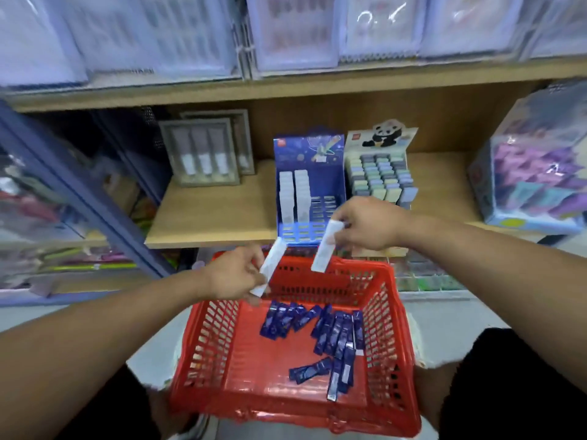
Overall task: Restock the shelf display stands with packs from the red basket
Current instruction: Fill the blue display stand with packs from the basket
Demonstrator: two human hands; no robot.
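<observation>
A red basket [222, 360] sits in front of me with several dark blue packs [336, 331] on its floor. My left hand [235, 274] pinches a slim white pack [270, 265] above the basket's far left corner. My right hand [368, 223] pinches another white pack [325, 249] just in front of the blue display stand [309, 154] on the wooden shelf [216, 217]. Two columns of white packs [295, 195] fill the stand's left side; its right slots look empty.
A panda display stand [379, 173] with pastel packs stands right of the blue one. Grey boxed sets [201, 152] stand at the left, a large pastel box [533, 166] at the right. Plastic-wrapped goods [286, 30] fill the upper shelf. A blue rack [79, 192] stands at the left.
</observation>
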